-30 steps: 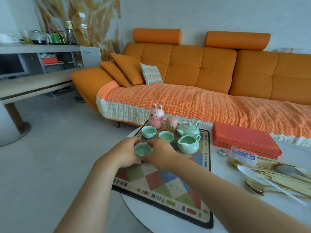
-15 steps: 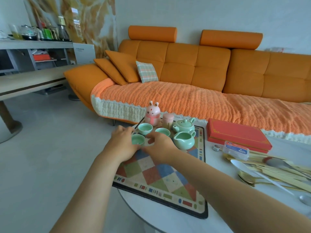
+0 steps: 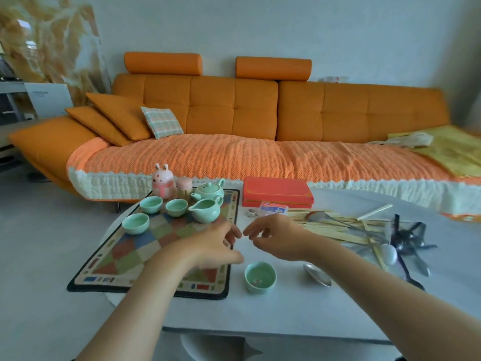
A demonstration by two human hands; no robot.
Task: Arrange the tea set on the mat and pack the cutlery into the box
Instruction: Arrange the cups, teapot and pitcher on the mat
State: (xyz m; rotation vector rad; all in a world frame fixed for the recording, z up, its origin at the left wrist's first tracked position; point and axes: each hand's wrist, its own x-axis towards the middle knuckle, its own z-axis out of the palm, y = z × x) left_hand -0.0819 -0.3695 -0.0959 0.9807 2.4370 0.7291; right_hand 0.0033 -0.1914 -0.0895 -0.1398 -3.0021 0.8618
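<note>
A single head-worn camera looks forward and down across the near surface [image 3: 299, 308] toward the sofa [image 3: 260, 113] beyond.

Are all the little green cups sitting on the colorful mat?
No, three cups sit on the mat, but a fourth cup stands on the bare white table beside it.

Glossy glazed ceramic cups [image 3: 259, 276], matt woven cloth mat [image 3: 130, 259], shiny metal spoons [image 3: 316, 274]
</note>
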